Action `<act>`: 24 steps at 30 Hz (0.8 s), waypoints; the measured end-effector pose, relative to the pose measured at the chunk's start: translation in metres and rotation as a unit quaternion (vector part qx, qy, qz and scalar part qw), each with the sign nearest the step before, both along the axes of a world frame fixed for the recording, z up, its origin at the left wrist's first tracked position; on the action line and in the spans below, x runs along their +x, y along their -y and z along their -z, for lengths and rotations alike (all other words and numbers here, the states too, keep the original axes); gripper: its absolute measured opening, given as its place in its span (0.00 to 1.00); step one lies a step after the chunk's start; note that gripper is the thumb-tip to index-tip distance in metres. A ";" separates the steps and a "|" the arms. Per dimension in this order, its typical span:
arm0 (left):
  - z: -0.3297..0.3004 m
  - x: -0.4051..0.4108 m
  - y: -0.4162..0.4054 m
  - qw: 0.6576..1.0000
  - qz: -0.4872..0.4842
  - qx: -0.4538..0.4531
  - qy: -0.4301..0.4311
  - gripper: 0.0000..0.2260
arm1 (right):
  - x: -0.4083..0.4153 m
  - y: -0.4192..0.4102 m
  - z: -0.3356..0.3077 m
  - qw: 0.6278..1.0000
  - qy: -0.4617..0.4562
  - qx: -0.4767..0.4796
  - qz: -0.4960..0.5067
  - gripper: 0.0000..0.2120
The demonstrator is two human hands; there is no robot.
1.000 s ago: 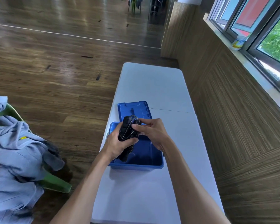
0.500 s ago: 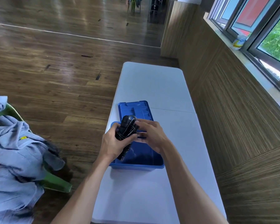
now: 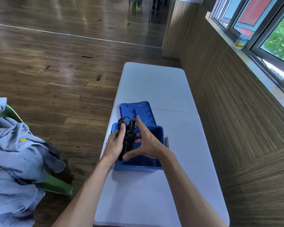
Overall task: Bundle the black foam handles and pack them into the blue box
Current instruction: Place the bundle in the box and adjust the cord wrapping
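over the open blue box (image 3: 156,167) on the white table (image 3: 154,86), the left hand (image 3: 115,145) grips the black foam handles (image 3: 127,136) wound in cord, while the right hand (image 3: 148,143), fingers straight and spread, touches the bundle with thumb and fingertips, the blue lid (image 3: 138,110) lying just behind.

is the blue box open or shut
Open: the blue box has no lid on, its inside shows, and the lid lies flat on the table just beyond it.
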State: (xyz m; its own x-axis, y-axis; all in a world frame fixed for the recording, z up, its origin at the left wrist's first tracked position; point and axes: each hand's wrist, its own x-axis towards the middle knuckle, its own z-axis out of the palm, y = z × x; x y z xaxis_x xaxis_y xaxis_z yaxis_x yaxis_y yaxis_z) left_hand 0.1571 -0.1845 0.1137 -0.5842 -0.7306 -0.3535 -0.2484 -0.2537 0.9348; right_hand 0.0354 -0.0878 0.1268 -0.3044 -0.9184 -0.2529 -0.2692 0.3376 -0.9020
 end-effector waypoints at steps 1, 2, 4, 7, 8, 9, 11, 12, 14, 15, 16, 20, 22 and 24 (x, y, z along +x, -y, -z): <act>0.000 0.001 0.000 1.000 0.005 0.011 -0.003 0.24 | 0.000 -0.001 0.000 1.000 -0.001 0.000 0.004 0.73; 0.000 0.001 0.000 1.000 0.010 0.018 -0.004 0.26 | 0.000 -0.002 -0.001 1.000 -0.002 0.000 0.009 0.72; -0.001 0.000 0.002 0.999 0.014 0.028 -0.007 0.29 | 0.003 -0.002 -0.003 1.000 -0.002 -0.002 0.020 0.70; -0.007 0.001 0.001 0.999 0.008 0.026 -0.020 0.27 | 0.008 -0.003 0.001 0.999 -0.021 -0.023 0.027 0.67; -0.006 0.000 0.001 0.999 0.008 0.026 -0.021 0.27 | 0.009 -0.003 0.003 0.999 -0.020 -0.022 0.030 0.67; -0.004 0.001 0.001 1.000 0.008 0.024 -0.018 0.27 | 0.008 -0.003 0.005 0.999 -0.015 -0.017 0.032 0.67; 0.001 0.002 0.001 1.000 0.008 0.013 -0.003 0.32 | 0.008 -0.005 0.008 0.999 -0.014 -0.014 0.037 0.66; 0.005 0.002 0.002 1.000 0.007 0.008 0.002 0.34 | 0.009 -0.005 0.008 0.999 -0.017 -0.018 0.038 0.66; 0.012 0.002 0.003 1.000 0.007 0.006 0.010 0.36 | 0.012 -0.004 0.008 0.999 -0.033 -0.019 0.037 0.65; 0.013 0.003 0.004 1.000 0.006 0.009 0.014 0.36 | 0.013 -0.004 0.010 0.998 -0.040 -0.017 0.036 0.65; 0.015 0.004 0.004 1.000 0.004 0.016 0.012 0.36 | 0.014 -0.004 0.012 0.998 -0.035 -0.017 0.039 0.65; 0.006 0.011 0.003 0.999 0.000 0.030 -0.030 0.27 | 0.019 -0.005 0.016 0.985 0.080 -0.086 0.123 0.41; 0.003 0.013 0.000 0.999 0.008 0.005 -0.034 0.24 | 0.024 -0.003 0.009 0.956 0.169 -0.131 0.199 0.20; 0.003 0.013 -0.003 0.999 0.031 -0.019 -0.036 0.24 | 0.026 0.002 0.004 0.942 0.193 -0.129 0.244 0.17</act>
